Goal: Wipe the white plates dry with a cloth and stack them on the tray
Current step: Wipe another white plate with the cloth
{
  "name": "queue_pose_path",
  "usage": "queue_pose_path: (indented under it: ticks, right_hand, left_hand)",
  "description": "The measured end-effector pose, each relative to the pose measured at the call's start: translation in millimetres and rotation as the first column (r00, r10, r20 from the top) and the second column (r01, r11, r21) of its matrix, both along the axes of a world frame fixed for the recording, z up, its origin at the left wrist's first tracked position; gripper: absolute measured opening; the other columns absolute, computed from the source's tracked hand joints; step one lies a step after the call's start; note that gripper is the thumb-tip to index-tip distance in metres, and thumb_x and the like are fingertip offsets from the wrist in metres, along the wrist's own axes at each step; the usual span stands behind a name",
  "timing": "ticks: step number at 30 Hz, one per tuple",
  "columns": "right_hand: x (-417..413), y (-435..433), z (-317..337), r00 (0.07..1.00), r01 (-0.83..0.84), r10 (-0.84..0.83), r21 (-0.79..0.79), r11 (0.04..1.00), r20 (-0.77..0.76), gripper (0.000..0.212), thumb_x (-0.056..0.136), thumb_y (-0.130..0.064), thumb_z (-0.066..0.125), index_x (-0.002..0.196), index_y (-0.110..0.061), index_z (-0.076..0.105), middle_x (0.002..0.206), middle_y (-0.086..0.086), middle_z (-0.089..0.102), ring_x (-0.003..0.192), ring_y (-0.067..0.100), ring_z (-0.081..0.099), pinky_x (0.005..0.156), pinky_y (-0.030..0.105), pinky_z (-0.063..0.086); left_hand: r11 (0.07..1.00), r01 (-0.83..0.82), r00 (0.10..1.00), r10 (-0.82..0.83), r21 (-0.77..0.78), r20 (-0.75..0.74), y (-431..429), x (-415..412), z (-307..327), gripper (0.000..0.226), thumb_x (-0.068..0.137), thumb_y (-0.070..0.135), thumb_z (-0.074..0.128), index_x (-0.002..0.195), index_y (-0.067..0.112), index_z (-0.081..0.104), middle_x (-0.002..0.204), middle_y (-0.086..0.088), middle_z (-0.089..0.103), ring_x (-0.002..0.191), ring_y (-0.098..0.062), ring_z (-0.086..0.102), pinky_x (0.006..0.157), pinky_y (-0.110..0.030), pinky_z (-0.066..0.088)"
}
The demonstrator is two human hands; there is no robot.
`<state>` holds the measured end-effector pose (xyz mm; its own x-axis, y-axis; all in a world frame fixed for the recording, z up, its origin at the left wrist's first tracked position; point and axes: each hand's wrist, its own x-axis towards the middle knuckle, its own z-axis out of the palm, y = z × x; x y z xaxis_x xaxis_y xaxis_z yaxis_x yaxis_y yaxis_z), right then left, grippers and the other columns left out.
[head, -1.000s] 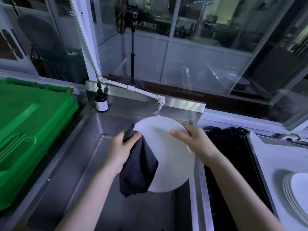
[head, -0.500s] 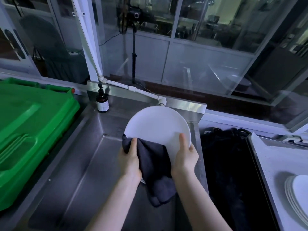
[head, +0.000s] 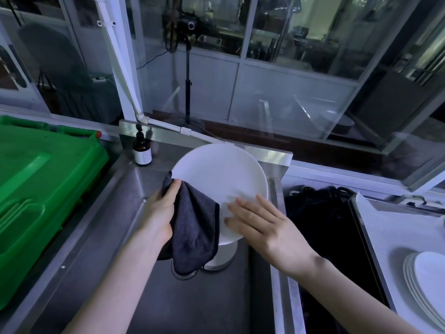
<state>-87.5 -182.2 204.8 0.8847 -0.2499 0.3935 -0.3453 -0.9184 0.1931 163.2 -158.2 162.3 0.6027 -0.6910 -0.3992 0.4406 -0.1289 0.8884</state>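
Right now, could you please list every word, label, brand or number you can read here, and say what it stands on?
None can be read.
Label on the brown bottle: too small and blurred to read.
No print shows on the white plate, dark cloth or green bin.

Both bare forearms reach forward. The left hand (head: 160,214) curls around a cloth (head: 196,227), thumb on top; the right hand (head: 261,225) lies flat on a plate (head: 216,174), fingers straight and spread.

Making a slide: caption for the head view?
Left hand holds dark cloth against white plate over sink; right hand steadies it.
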Motion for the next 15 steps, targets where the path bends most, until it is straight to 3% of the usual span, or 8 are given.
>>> queue_pose_path:
  ticks: [4, 7, 10, 12, 13, 15]
  right_hand:
    - [4.0, -3.4, 0.4, 0.995, -0.093, 0.097, -0.109, 0.99, 0.033, 0.031, 0.095, -0.008, 0.056, 0.122, -0.014, 0.071, 0.133, 0.008, 0.064, 0.127, 0.029, 0.058, 0.102, 0.047, 0.049]
    - [4.0, -1.9, -0.6, 0.996, -0.062, 0.068, -0.088, 0.994, 0.057, 0.034, 0.094, -0.004, 0.057, 0.123, -0.014, 0.071, 0.132, 0.005, 0.065, 0.123, 0.026, 0.062, 0.094, 0.041, 0.055]
    - [8.8, 6.0, -5.0, 0.986, 0.02, -0.038, 0.11, 0.994, 0.164, 0.042, 0.083, 0.004, 0.064, 0.12, -0.014, 0.072, 0.128, 0.0, 0.068, 0.115, 0.021, 0.067, 0.078, 0.033, 0.061]
    - [14.6, 11.1, -7.5, 0.953, 0.139, -0.205, 0.277, 0.951, 0.225, 0.037, 0.083, -0.002, 0.069, 0.115, -0.018, 0.075, 0.106, -0.005, 0.076, 0.094, 0.016, 0.074, 0.06, 0.028, 0.059]
    - [17.0, 11.3, -7.1, 0.915, 0.212, -0.327, 0.409, 0.888, 0.235, 0.029, 0.086, -0.007, 0.07, 0.111, -0.021, 0.076, 0.089, -0.009, 0.077, 0.078, 0.015, 0.073, 0.055, 0.027, 0.055]
    - [18.7, 8.1, -10.0, 0.827, 0.213, -0.522, 0.742, 0.636, 0.21, 0.016, 0.091, -0.011, 0.069, 0.09, -0.026, 0.075, 0.061, -0.018, 0.061, 0.058, 0.005, 0.055, 0.056, 0.027, 0.044]
  left_hand:
    - [0.994, 0.109, 0.99, -0.109, 0.003, -0.087, 3.5, 6.6, 11.2, 0.033, 0.088, 0.049, 0.067, 0.108, 0.022, 0.069, 0.088, 0.003, 0.077, 0.077, -0.011, 0.072, 0.055, -0.022, 0.053]
    - [0.985, 0.173, 0.97, -0.175, -0.029, -0.169, 4.6, 12.3, 15.0, 0.044, 0.088, 0.055, 0.062, 0.108, 0.017, 0.069, 0.096, -0.002, 0.076, 0.088, -0.017, 0.071, 0.068, -0.028, 0.054]
    - [0.967, 0.245, 0.955, -0.252, -0.063, -0.159, 5.8, 11.8, 15.7, 0.037, 0.097, 0.053, 0.048, 0.098, 0.02, 0.063, 0.072, 0.007, 0.074, 0.077, -0.016, 0.067, 0.07, -0.034, 0.054]
    - [0.975, 0.151, 0.957, -0.185, -0.16, -0.224, 4.3, 9.9, 13.4, 0.037, 0.098, 0.046, 0.054, 0.108, 0.013, 0.067, 0.093, 0.001, 0.075, 0.095, -0.021, 0.067, 0.09, -0.041, 0.053]
    - [0.972, 0.088, 0.952, -0.147, -0.22, -0.27, 3.4, 8.0, 15.1, 0.039, 0.098, 0.043, 0.055, 0.115, 0.009, 0.066, 0.107, -0.004, 0.074, 0.104, -0.02, 0.067, 0.096, -0.04, 0.051]
    - [0.967, 0.025, 0.967, -0.088, -0.253, -0.239, 3.4, -1.3, 16.2, 0.039, 0.099, 0.042, 0.052, 0.116, 0.011, 0.067, 0.114, -0.007, 0.072, 0.102, -0.014, 0.069, 0.088, -0.027, 0.051]
